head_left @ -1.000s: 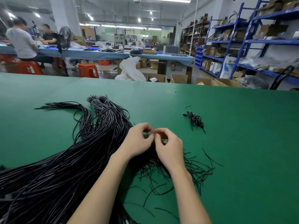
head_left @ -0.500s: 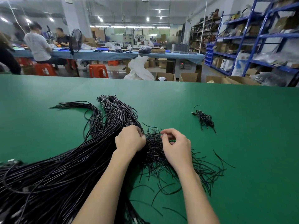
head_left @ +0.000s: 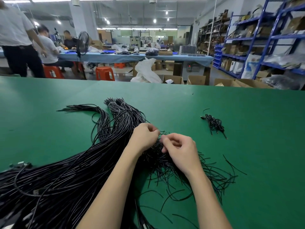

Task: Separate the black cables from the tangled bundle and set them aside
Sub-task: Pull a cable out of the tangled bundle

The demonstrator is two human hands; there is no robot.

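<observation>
A thick bundle of long black cables [head_left: 69,176] sweeps across the left of a green table [head_left: 247,162], its far ends fanned out toward the table's middle, as a worker bends over the job. Just right of that mass, the left hand [head_left: 144,138] sits with fingers curled, its fingertips pinching at thin black strands where the bundle meets a looser tangle of short cables [head_left: 166,161]. The right hand [head_left: 179,152], almost touching the left, also has its fingers curled, thumb and forefinger pinching strands at the top of that same tangle, which spreads beneath and behind both wrists toward the near edge. Loose single strands trail off to the right of the right forearm. Well apart, farther right and farther back, a small pile of black cables [head_left: 213,123] lies alone on the green surface.
</observation>
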